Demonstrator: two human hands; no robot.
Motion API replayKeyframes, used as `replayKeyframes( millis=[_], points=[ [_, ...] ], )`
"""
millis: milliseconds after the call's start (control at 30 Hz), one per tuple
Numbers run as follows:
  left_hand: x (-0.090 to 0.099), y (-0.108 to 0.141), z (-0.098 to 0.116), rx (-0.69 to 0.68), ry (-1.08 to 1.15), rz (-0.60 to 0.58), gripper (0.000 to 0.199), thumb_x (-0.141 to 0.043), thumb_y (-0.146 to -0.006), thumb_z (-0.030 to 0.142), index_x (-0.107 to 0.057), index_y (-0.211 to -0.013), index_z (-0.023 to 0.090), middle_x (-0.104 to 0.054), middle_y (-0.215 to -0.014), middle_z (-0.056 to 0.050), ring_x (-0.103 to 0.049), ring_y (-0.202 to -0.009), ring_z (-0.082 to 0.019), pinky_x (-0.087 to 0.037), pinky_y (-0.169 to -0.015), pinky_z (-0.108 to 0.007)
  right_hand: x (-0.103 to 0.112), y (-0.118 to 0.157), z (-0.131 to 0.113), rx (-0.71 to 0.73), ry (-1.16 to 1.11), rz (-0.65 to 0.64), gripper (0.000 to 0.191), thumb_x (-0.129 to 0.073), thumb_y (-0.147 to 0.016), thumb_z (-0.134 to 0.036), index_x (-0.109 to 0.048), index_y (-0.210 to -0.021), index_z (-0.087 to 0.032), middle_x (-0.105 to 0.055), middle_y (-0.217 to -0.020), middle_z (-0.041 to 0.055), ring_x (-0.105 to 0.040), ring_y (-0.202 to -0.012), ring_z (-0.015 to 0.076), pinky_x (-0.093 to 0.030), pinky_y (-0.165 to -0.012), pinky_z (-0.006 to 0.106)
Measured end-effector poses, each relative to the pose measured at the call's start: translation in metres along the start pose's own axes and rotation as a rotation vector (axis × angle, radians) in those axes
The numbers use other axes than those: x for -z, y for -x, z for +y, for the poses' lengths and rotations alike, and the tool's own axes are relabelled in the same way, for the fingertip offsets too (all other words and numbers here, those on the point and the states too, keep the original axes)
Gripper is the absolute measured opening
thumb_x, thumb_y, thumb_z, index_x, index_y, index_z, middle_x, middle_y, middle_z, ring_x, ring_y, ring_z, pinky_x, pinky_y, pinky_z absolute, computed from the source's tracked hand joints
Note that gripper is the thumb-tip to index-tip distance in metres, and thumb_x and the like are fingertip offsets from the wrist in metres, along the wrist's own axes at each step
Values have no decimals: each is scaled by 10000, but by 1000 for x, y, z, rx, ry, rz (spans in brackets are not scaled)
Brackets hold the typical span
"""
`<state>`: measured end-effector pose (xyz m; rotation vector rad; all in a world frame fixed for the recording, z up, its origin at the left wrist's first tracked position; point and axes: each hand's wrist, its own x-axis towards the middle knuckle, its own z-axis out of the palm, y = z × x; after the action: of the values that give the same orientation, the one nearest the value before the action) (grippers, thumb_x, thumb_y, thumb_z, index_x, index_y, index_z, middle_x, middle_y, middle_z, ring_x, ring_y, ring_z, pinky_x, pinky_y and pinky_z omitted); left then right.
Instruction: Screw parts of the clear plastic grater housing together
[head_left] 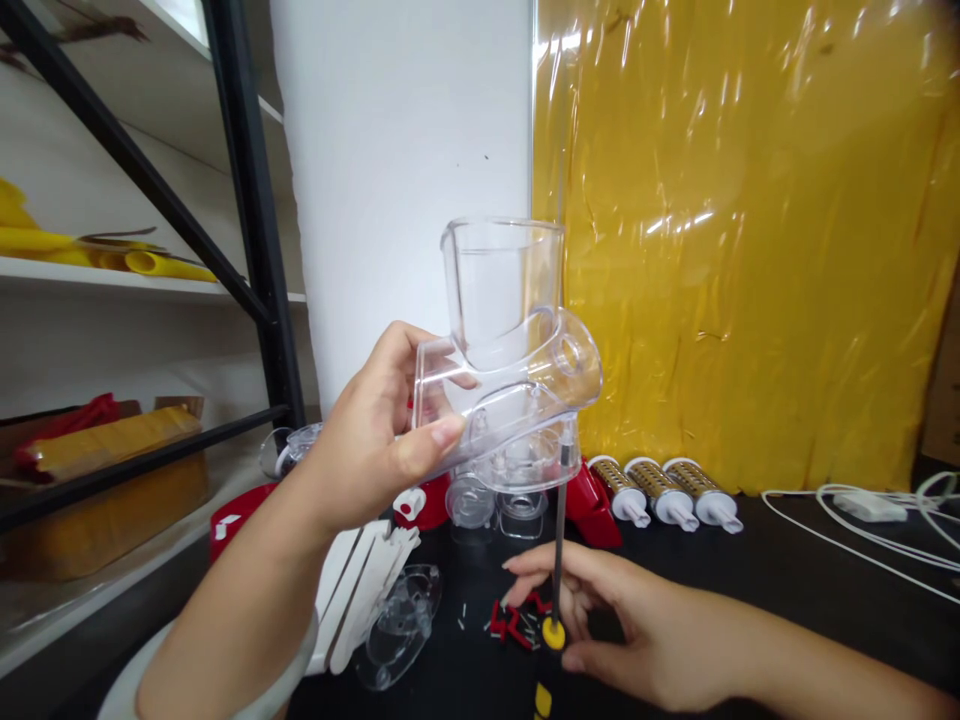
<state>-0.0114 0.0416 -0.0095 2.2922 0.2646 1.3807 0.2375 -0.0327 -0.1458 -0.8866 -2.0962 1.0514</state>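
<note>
Low at right, the right hand [645, 620] is found beside the lower end of a screwdriver [559, 550], its fingers loosely curved about the yellow-marked handle [553, 635]; whether the grip is closed cannot be told. Above and to the left, the left hand [375, 430] is clamped on a clear plastic housing [525, 385], thumb in front, and the piece is held up off the surface [457, 680]. The hands are kept well apart.

Key relation: the housing is set above the right hand and somewhat to its left. Its tube is inclined, rising to the right, with an open-topped chute upright over it. The screwdriver is stood nearly vertical, tip up, its shaft lined up with the right side of the housing's base. Contact at the tip cannot be judged for certain. No obstruction is noted along the shaft.

Behind and beside that hand, small red parts [514, 625] and metal pins [463, 612] are scattered. Below the left hand, white strips [352, 590] and a flat clear piece [401, 625] are laid.

Farther back, clear cups [471, 500] and three grater drums [664, 493] are ranged; white cable [810, 550] is looped at right. Beyond, yellow film [750, 250] is hung; at left, a black-framed rack [255, 200] is seen.
</note>
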Motion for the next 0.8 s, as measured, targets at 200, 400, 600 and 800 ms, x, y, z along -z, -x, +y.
replayKeyframes(
  millis=[200,400,600,800],
  points=[
    [-2,-2,2,-27,36,11,481,-717,-802,563,-517,-1049,201,-652,-1014,-84,-567,-650,-122,-423,-474,-235,-4,-5,6,-32,-36,77,625,-798,-800,-196,-537,-1363,-267,-665,-1050,13,-518,-725,102,-460,-663,237],
    [1,-3,1,2,126,108,504,-732,-768,538,-515,-1079,206,-678,-1019,-86,-579,-597,-115,-425,-423,-226,-8,-3,8,-36,66,93,595,-802,-821,-263,-550,-1360,-266,-642,-1005,15,-566,-795,137,-515,-728,274],
    [23,5,15,-46,225,397,455,-698,-741,483,-489,-1054,226,-664,-923,-50,-589,-567,-139,-381,-361,-239,-3,-4,1,103,277,41,399,-592,-970,-285,-554,-1359,-203,-703,-1055,73,-660,-977,206,-547,-936,384],
    [26,79,2,192,-141,284,497,-695,-821,523,-447,-1135,229,-642,-1039,-74,-582,-660,-135,-452,-524,-265,37,22,-17,20,397,107,410,-460,-1042,-442,-562,-1357,-200,-698,-986,79,-689,-927,234,-583,-869,389]
  ],
)
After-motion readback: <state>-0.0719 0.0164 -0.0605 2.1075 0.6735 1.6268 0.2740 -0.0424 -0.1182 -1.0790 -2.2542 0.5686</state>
